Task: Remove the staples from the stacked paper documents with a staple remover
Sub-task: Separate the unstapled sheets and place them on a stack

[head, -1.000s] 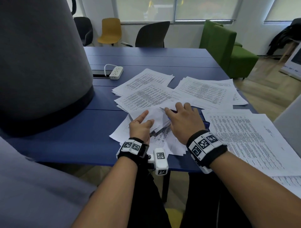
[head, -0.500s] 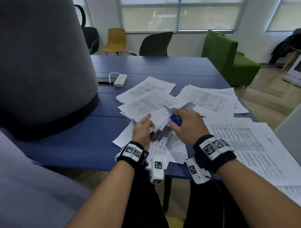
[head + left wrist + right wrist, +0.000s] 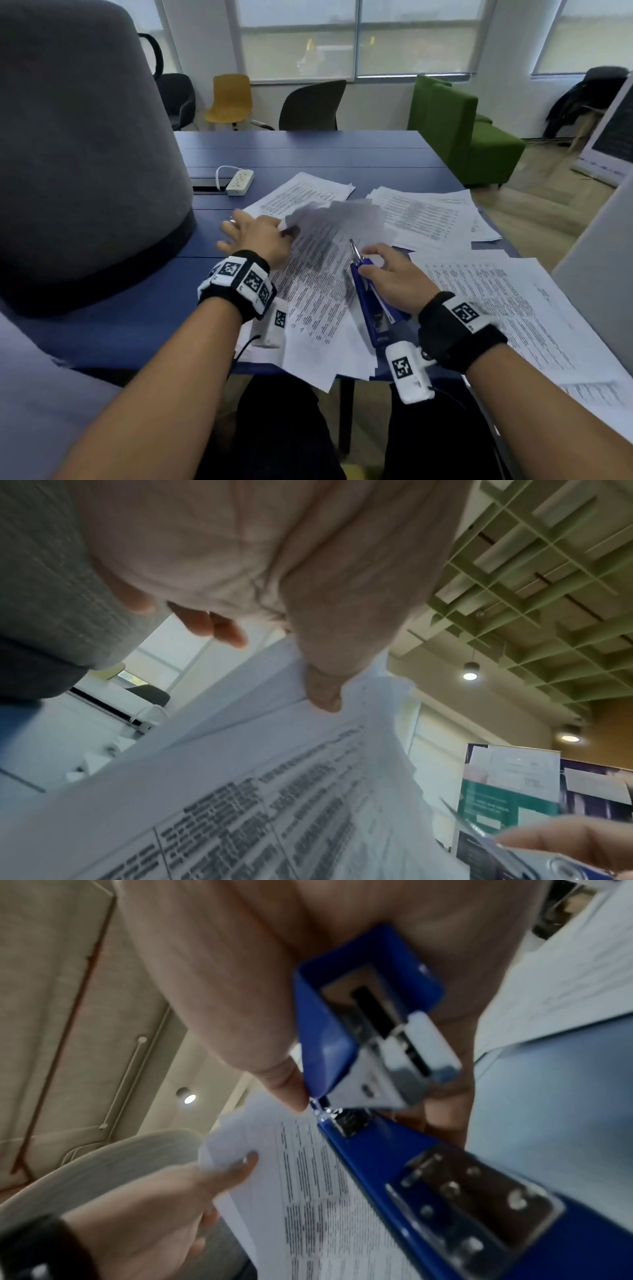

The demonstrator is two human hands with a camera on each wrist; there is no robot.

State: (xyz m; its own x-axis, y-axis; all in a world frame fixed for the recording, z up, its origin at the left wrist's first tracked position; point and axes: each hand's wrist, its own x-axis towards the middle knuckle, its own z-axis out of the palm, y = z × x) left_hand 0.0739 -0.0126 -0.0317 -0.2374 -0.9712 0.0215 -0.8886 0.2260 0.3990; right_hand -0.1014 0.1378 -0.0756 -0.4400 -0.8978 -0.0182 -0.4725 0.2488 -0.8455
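Our right hand (image 3: 394,277) grasps the blue staple remover (image 3: 373,301), thumb along its upper side and fingers curled beneath, its thin metal tip (image 3: 353,248) pointing toward twelve o'clock over the papers. In the right wrist view the tool's (image 3: 359,1031) metal jaws stand apart near the thumb tip, with the lower blue arm running toward five o'clock. At about ten o'clock from that hand, our left hand (image 3: 255,233) pinches the upper corner of a printed document (image 3: 318,274) between thumb and forefinger while the other fingers spread loose; the left wrist view shows the thumb (image 3: 322,688) pressed on the lifted sheet's (image 3: 240,791) edge. The raised pages (image 3: 342,216) are blurred and hide part of the stacks behind them.

The document lies on a loose pile at the near edge of the blue table (image 3: 120,315), some sheets hanging over the edge. More stacks of stapled papers sit at twelve o'clock (image 3: 308,192), one o'clock (image 3: 428,212) and three o'clock (image 3: 507,301). A white power strip (image 3: 240,181) lies at eleven o'clock beside a cable slot. A large grey padded shape (image 3: 85,154) blocks the whole left side. Beyond the table stand a yellow chair (image 3: 229,99), dark chairs (image 3: 311,106) and a green sofa (image 3: 459,130).
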